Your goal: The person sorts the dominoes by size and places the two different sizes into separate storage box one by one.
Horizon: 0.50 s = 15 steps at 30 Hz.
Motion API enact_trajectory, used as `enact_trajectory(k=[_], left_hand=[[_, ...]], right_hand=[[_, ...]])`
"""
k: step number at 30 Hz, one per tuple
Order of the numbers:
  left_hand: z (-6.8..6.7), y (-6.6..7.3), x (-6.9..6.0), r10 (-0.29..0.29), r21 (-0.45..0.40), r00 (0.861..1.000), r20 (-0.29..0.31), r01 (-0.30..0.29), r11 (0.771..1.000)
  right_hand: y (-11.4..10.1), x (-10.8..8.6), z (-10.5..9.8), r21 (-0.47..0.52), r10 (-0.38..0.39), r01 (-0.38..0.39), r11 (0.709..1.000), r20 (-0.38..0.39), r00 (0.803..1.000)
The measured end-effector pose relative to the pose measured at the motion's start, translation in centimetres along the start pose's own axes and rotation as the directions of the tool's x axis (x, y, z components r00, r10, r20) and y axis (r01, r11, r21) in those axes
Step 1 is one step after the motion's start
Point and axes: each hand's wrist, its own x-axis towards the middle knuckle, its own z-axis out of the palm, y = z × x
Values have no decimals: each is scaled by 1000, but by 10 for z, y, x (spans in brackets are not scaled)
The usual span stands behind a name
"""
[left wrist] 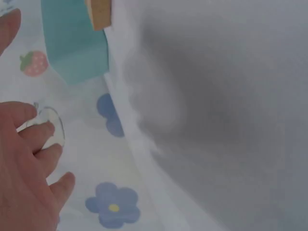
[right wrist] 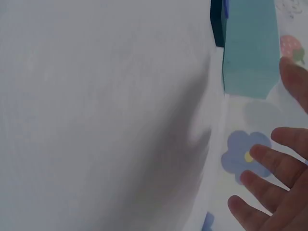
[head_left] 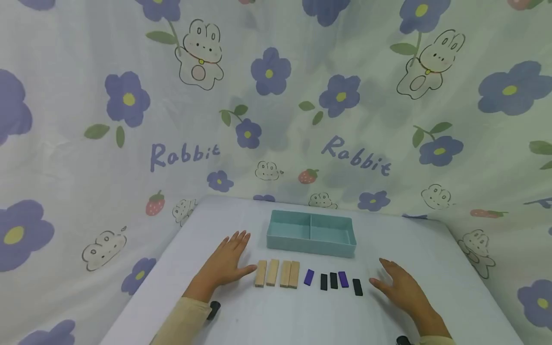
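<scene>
My left hand is held over the table with fingers extended, its thumb close to the leftmost wooden block. Several wooden blocks stand in a row, and to their right lie purple pieces and black pieces. My right hand is off to the right of the last black piece, fingers spread and holding nothing. In the left wrist view, the left hand is empty near a block end. The right wrist view has the right hand empty too.
A light teal tray with two compartments sits behind the row of pieces. Behind the white table hangs a curtain printed with flowers and rabbits. Dark bands are at both wrists.
</scene>
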Motion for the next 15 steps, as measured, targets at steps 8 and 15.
enact_trajectory(k=[8, 15], left_hand=[[2, 5, 18, 15, -17, 999, 32, -14, 1000], [3, 2, 42, 31, 18, 999, 39, -32, 999]], right_hand=[[-7, 8, 10, 102, 68, -69, 992, 13, 998], [-18, 13, 16, 109, 65, -67, 992, 20, 998]])
